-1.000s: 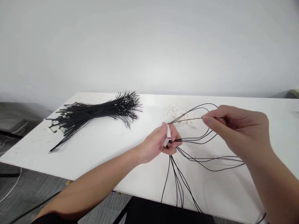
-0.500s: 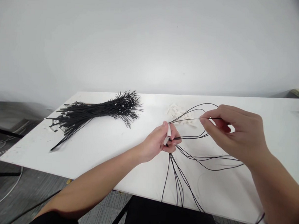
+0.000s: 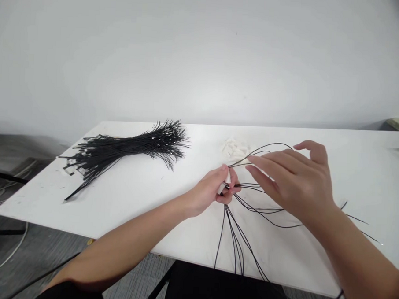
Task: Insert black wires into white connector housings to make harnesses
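"White connectors [image 3: 221, 188], seemingly two: where do you have them?"

"In your left hand [image 3: 206, 191], above the table [image 3: 114, 207]. Your thumb and fingers are closed on them, and black wires [image 3: 247, 185] fan out from there, some rightward, some down past the table's near edge."

"And your right hand [image 3: 295, 180]?"

"Just to the right of the left one, at the upper wires. Your thumb and forefinger tips stand slightly apart, with wire passing by them; your other fingers are loosely bent."

"What lies around you?"

"A thick black wire bundle [image 3: 130, 147] on your left, and a heap of small white pieces [image 3: 234, 147] beyond your hands."
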The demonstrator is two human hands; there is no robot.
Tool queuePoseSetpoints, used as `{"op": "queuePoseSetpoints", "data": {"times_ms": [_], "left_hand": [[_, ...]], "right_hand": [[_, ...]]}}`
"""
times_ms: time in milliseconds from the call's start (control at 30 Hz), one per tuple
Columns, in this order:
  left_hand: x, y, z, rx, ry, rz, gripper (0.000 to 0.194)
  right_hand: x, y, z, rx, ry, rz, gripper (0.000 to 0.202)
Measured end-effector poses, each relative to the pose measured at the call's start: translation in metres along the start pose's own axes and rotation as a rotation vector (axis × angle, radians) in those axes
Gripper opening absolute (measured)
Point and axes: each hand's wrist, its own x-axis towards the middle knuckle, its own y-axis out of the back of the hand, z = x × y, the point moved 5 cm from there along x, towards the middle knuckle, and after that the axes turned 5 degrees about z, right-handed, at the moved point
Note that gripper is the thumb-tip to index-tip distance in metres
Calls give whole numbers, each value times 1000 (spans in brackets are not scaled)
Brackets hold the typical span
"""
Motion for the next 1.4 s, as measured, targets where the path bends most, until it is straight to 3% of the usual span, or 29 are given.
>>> {"op": "queuePoseSetpoints", "data": {"times_ms": [200,1133,1400], "left_hand": [[-1,-2,-3,26,31,-48,48],[-3,-6,-9,-37,137,-125,48],[-1,-5,-9,-135,137,-123,47]], "right_hand": [[-1,-5,-16,90,29,21,22],[-5,-15,-18,232,-37,-93,21],[-3,-16,-17,148,-51,-43,19]]}}
